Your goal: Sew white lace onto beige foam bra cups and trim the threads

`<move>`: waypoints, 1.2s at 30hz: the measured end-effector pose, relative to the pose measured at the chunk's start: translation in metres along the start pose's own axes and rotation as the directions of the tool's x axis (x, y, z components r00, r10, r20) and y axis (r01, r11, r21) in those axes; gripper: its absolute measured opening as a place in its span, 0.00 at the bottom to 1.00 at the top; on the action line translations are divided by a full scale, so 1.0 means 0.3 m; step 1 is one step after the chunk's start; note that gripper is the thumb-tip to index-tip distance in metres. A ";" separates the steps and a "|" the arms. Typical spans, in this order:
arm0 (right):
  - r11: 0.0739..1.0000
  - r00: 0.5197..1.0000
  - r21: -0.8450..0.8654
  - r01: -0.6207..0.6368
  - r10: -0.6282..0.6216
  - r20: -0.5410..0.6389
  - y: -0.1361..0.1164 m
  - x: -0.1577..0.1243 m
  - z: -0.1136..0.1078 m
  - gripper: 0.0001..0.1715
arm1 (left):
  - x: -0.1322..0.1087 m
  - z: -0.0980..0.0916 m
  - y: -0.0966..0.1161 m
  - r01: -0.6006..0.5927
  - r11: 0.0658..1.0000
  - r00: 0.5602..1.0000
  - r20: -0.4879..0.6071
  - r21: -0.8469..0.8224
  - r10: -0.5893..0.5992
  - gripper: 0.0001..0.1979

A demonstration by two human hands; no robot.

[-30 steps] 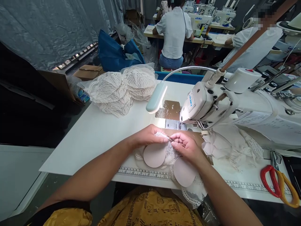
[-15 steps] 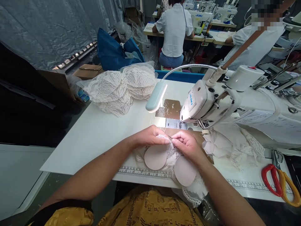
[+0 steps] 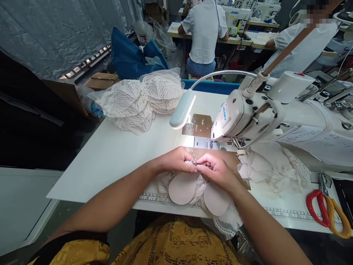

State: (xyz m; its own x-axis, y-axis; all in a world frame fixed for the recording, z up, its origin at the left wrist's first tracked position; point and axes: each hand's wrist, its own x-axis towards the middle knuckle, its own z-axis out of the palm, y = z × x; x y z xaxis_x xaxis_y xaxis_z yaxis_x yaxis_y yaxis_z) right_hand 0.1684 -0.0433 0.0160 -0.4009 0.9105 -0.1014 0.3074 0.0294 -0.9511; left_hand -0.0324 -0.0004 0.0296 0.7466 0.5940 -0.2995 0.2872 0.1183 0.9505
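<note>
Both hands meet over the table's front part, in front of the sewing machine (image 3: pixel 237 114). My left hand (image 3: pixel 180 160) is closed, pinching the edge of a white lace bra (image 3: pixel 199 187). Close against it, my right hand (image 3: pixel 215 167) pinches the same lace edge with thumb and forefinger. A small dark bit shows between the fingertips; I cannot make out what it is. Below the hands hang two smooth pale pink cups (image 3: pixel 182 188), resting over the ruler strip (image 3: pixel 162 198). The lace trails past the table's front edge on the right.
A stack of white lace pieces (image 3: pixel 138 101) lies at the back left. Pale fabric (image 3: pixel 270 165) is bunched under the machine arm. Scissors with red and orange handles (image 3: pixel 328 211) lie at the right. A lamp (image 3: pixel 183 108) hangs over the table. Two people sit working beyond.
My fingertips have come closer together on the lace edge, the right hand moving slightly left. The left cup has shifted a little lower. The camera view has tilted slightly.
</note>
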 end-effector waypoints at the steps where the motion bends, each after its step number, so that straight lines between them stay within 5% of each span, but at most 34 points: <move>1: 1.000 1.000 -0.020 -0.004 0.003 -0.011 0.000 0.002 0.002 0.09 | 0.001 0.000 0.000 -0.004 1.000 1.000 -0.001 0.009 0.004 0.26; 8: 0.997 0.992 0.037 -0.065 0.068 -0.105 -0.003 -0.016 -0.049 0.14 | -0.005 -0.008 0.006 0.005 0.997 0.999 -0.039 0.073 -0.002 0.17; 13: 0.866 0.972 -0.447 -0.224 0.168 -0.161 -0.016 -0.155 -0.155 0.26 | -0.048 -0.031 0.033 0.027 0.948 0.999 -0.046 0.318 -0.013 0.12; 17: 0.770 0.965 -0.583 -0.260 0.227 -0.130 0.018 -0.265 -0.157 0.11 | -0.091 -0.010 0.072 0.120 0.764 0.989 -0.141 0.634 -0.038 0.10; 23: 0.922 0.978 -0.365 -0.126 0.053 -0.204 0.008 -0.274 -0.095 0.16 | -0.210 0.013 0.068 -0.008 0.726 0.979 -0.144 0.688 0.147 0.07; 27: 0.983 0.989 -0.134 -0.126 0.114 -0.092 -0.068 -0.157 -0.007 0.18 | -0.345 -0.030 0.036 0.109 0.757 0.955 -0.279 0.644 0.099 0.02; 29: 0.998 0.998 -0.039 -0.059 0.057 -0.041 -0.118 -0.065 0.063 0.18 | -0.412 -0.072 0.034 0.181 0.745 0.919 -0.381 0.642 0.105 0.04; 32: 0.994 0.996 0.067 0.090 -0.088 -0.035 -0.204 0.100 0.174 0.18 | -0.495 -0.167 0.080 0.208 0.662 0.814 -0.502 0.720 0.291 0.11; 34: 0.968 0.968 0.078 0.238 -0.230 -0.104 -0.265 0.218 0.230 0.18 | -0.531 -0.249 0.145 0.251 0.537 0.685 -0.540 0.805 0.489 0.11; 36: 0.883 0.859 -0.013 0.469 -0.459 -0.225 -0.321 0.339 0.256 0.17 | -0.545 -0.341 0.221 0.351 0.397 0.489 -0.528 0.848 0.694 0.10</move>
State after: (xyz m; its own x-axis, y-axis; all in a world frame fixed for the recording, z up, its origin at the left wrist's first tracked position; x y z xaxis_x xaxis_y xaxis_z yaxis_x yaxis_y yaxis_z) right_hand 0.0319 0.0147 0.0749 -0.2915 0.8617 0.4154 0.0946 0.4581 -0.8839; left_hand -0.1968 -0.0085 0.1501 0.2483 0.7926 0.5569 0.8849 -0.4195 0.2025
